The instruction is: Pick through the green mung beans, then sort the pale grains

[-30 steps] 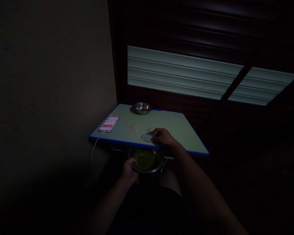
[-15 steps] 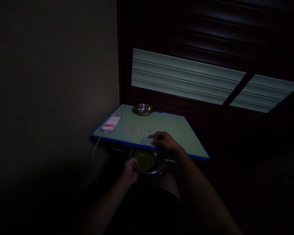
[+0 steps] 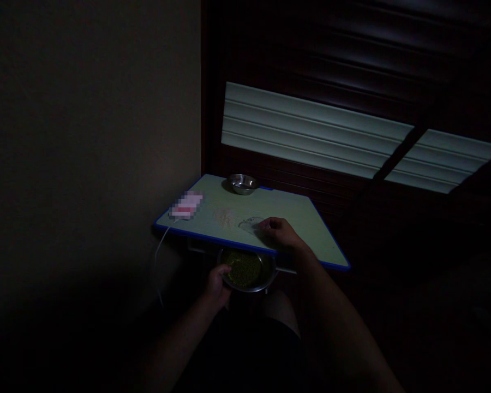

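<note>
My left hand (image 3: 219,286) grips the near left rim of a metal bowl (image 3: 251,289), thumb on the inside edge. Small green grains that look like mung beans (image 3: 244,270) lie in the bowl, which is below the table's front edge. My right hand (image 3: 279,230) is closed on the right side of a clear round container (image 3: 251,224), low over the table top; whether it is a cup or a lid I cannot tell. Dark specks show at or through it. Left of it is a pale patch of small grains (image 3: 225,217) on the table.
The pale green table (image 3: 290,210) has a blue edge. A second metal bowl (image 3: 243,184) stands at its back, and a blurred-out pink and white device (image 3: 187,206) with a white cable (image 3: 157,267) lies at the left. A wall (image 3: 106,136) and dark slatted doors (image 3: 311,128) border the table.
My right hand has moved the clear container slightly away from the front edge, over where the dark specks lay. My left hand stays on the bowl.
</note>
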`<move>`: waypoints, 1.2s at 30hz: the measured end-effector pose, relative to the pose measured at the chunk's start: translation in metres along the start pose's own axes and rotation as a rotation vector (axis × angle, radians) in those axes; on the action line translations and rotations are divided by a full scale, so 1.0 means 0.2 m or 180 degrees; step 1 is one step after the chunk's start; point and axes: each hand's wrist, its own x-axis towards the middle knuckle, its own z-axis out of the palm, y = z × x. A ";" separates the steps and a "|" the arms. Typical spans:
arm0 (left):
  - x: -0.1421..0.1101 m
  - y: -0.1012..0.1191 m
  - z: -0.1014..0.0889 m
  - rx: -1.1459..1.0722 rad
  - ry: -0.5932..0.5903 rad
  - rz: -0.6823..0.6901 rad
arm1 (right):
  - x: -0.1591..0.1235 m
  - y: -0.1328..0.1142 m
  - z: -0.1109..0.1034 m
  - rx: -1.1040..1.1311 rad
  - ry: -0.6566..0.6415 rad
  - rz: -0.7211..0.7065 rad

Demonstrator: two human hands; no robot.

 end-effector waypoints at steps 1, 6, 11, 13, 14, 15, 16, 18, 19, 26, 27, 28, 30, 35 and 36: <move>0.00 0.00 0.00 0.0011 0.0008 0.0000 | 0.02 0.00 0.00 0.0066 0.0210 -0.0009; 0.00 0.00 -0.01 0.0097 0.0020 0.0011 | 0.15 0.05 0.00 -0.0006 0.1398 -0.0356; 0.00 0.00 -0.02 0.0064 0.0045 -0.0018 | 0.18 0.09 -0.01 -0.0593 0.1939 -0.0463; 0.00 -0.01 -0.02 0.0010 0.0038 0.0025 | 0.17 0.09 -0.01 -0.0793 0.1957 -0.0476; 0.00 -0.01 -0.02 0.0000 0.0040 0.0041 | 0.17 0.09 -0.01 -0.0876 0.1925 -0.0469; 0.00 -0.01 -0.02 0.0002 0.0047 0.0044 | 0.16 0.09 -0.01 -0.0951 0.1880 -0.0451; -0.01 -0.01 -0.02 0.0014 0.0057 0.0039 | 0.16 0.09 -0.01 -0.1018 0.1835 -0.0429; -0.02 -0.01 -0.01 0.0039 0.0098 0.0018 | 0.16 0.10 -0.01 -0.1130 0.1795 -0.0392; -0.02 0.00 -0.01 0.0043 0.0113 0.0009 | 0.16 0.11 -0.01 -0.1178 0.1800 -0.0385; -0.03 0.00 0.00 0.0028 0.0107 0.0040 | 0.18 0.14 -0.02 -0.1482 0.1812 -0.0427; -0.03 0.00 0.00 0.0039 0.0104 0.0049 | 0.18 0.14 -0.02 -0.1539 0.1786 -0.0428; -0.03 0.00 0.00 0.0052 0.0107 0.0052 | 0.18 0.14 -0.02 -0.1597 0.1758 -0.0425; -0.03 0.00 -0.01 0.0090 0.0119 0.0039 | 0.19 0.14 -0.01 -0.1689 0.1702 -0.0411; -0.03 0.00 -0.01 0.0122 0.0113 0.0004 | 0.18 0.13 0.00 -0.1587 0.1530 -0.0444; -0.03 0.00 -0.02 0.0112 0.0119 0.0009 | 0.18 0.13 0.00 -0.1530 0.1468 -0.0451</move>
